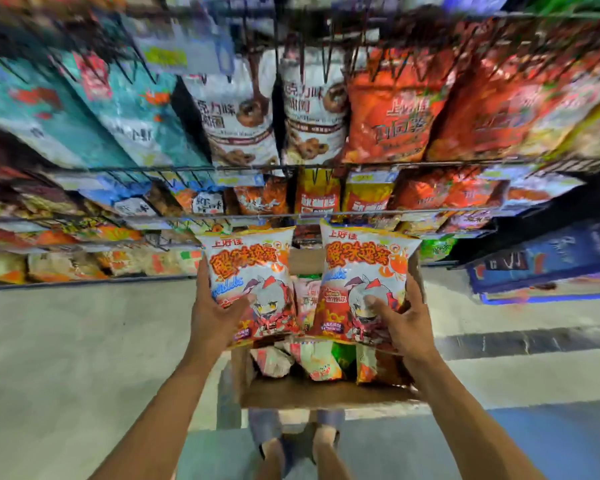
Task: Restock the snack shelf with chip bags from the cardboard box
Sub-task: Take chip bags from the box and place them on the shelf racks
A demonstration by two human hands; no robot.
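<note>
1. Two matching orange-and-white chip bags are held upright and side by side with a gap between them. Seen from the box, the left bag (250,268) is at about 11 o'clock and the right bag (364,265) at 1 o'clock.
2. The left hand (219,313) grips the left bag at its lower outer edge, with the thumb curled across the front. The right hand (407,322) holds the right bag the same way, so both hands are full.
3. The cardboard box (326,393) sits open on the floor at 6 o'clock of the bags, with more bags (317,362) lying loose inside.
4. I judge this to be the carry from box to shelf: the bags are picked up but not yet placed.
5. The next move calls for raising both bags toward 12 o'clock and finding a row with room. The tiers of the snack shelf (326,213) look closely packed. The blur hides whether a matching row exists.
6. The floor (66,341) is pale grey, with a blue band at 5 o'clock. The person's feet (291,448) stand at 6 o'clock, under the box. A dark blue display (551,258) at 3 o'clock is too blurred to read.
</note>
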